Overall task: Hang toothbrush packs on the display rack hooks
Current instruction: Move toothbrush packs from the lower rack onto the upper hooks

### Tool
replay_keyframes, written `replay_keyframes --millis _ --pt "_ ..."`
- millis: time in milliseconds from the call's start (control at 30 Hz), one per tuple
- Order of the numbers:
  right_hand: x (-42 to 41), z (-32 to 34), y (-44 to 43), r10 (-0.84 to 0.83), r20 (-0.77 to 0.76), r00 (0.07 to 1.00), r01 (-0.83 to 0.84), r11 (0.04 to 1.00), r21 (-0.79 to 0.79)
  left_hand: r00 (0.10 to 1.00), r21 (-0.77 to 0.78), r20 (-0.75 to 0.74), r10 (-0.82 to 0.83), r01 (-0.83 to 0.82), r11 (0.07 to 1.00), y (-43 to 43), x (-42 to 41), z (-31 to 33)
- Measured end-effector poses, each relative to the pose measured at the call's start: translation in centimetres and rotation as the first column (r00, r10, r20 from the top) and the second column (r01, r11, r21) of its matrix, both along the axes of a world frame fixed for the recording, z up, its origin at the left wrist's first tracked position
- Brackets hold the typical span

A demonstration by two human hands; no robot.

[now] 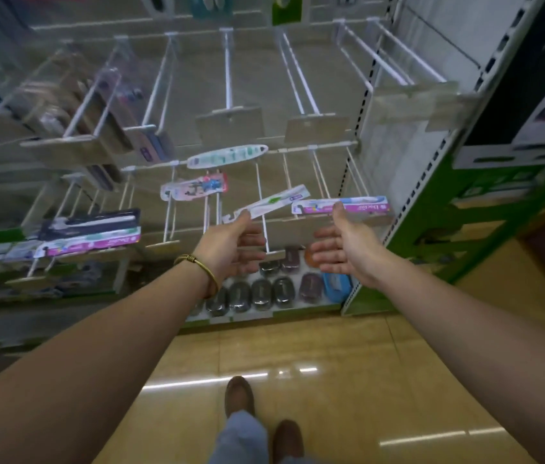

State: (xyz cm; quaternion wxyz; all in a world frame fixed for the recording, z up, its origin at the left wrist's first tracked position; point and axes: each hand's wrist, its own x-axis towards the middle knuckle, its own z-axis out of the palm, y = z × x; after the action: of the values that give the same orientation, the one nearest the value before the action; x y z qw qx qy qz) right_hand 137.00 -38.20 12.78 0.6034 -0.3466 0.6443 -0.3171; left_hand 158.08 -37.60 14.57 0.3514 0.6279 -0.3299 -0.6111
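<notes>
A left hand (230, 246) reached to centre, its fingers clamped on the end of a white toothbrush pack (277, 201). Just at its 3 o'clock, a right hand (341, 249) held its fingers apart and relaxed, thumb touching a pink pack (358, 206). Bare white hooks (229, 72) jutted out at 12 o'clock. More packs (90, 236) hung at 9 o'clock. Dark soap cases (261, 293) lined the bottom shelf under both hands. Open tiled floor (314, 346) lay at 6 o'clock.

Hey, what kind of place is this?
Probably a shop aisle: white wire display hooks with blank price plates, carded toothbrush packs on them, another slim white pack in the left hand, and wrapped oval cases on the bottom shelf.
</notes>
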Motion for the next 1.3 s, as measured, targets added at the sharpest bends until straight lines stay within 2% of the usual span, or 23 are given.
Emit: replay_keyframes --millis 200,400,633,933,1100,1200,1300 --pt "-1.6 -2.8 -0.9 -0.065 -0.013 0.998 0.065 0.998 0.020 0.998 0.077 -0.062 -0.029 0.034 0.996 -2.2 -1.9 -3.1" --pt "-2.6 -3.9 -3.3 -0.106 -0.039 0.994 0.107 0.993 0.039 0.997 0.116 -0.062 -0.045 0.052 0.992 -5.5 -3.6 -4.9" --pt "-4.2 -4.2 -8.3 -0.107 -0.099 0.989 0.109 0.994 0.017 0.988 0.095 -0.128 -0.088 0.100 0.990 -9.1 -5.2 -5.7" --pt "-6.5 -5.0 -13.4 -0.089 -0.247 0.965 0.041 0.980 -0.194 0.985 0.098 -0.126 -0.117 0.129 0.987 -13.2 -6.4 -7.2" --pt "-8.0 -5.9 -14.7 -0.002 -0.504 0.863 -0.144 0.958 -0.250 0.985 0.091 -0.130 -0.111 0.123 0.988 -14.2 -7.2 -7.6" --pt "-8.8 -6.3 -15.3 0.070 -0.662 0.746 -0.300 0.923 -0.241 0.988 0.098 -0.117 -0.102 0.114 0.989 -14.4 -7.4 -7.7" --pt "-9.2 -6.7 -15.6 0.181 -0.773 0.608 -0.454 0.878 -0.152 0.988 0.106 -0.120 -0.098 0.111 0.988 -14.3 -7.3 -7.9"
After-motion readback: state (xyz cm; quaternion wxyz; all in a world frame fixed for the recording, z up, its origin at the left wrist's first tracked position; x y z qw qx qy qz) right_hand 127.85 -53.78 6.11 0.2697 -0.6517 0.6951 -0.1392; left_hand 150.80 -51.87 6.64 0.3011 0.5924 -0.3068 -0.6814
